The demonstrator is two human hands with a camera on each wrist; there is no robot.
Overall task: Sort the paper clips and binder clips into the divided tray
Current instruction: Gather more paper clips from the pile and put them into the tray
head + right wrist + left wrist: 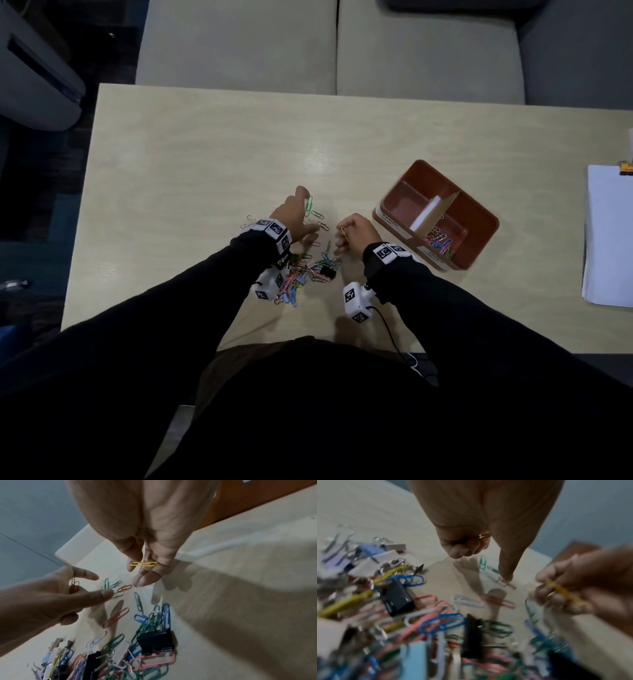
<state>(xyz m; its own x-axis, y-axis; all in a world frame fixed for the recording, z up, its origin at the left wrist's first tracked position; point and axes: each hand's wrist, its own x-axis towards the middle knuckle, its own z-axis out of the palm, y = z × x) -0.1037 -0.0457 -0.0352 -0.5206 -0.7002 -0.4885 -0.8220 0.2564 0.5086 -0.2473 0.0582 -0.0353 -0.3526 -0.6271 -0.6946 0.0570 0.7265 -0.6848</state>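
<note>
A mixed pile of coloured paper clips and binder clips [305, 277] lies on the table in front of me, with a black binder clip [327, 272] [154, 642] in it. My left hand [293, 219] holds an orange paper clip [74, 586] in its curled fingers. Its straight index finger presses on a loose clip [506, 582] on the table. My right hand [358, 233] pinches a yellow paper clip [143, 564] just above the pile. The brown divided tray [486, 219] stands to the right, with coloured paper clips [440, 241] in its near compartment.
A stack of white paper [608, 236] with a yellow binder clip [626, 169] lies at the table's right edge. Loose paper clips [317, 214] lie scattered beyond the pile. Beige seat cushions [329, 44] stand behind the table.
</note>
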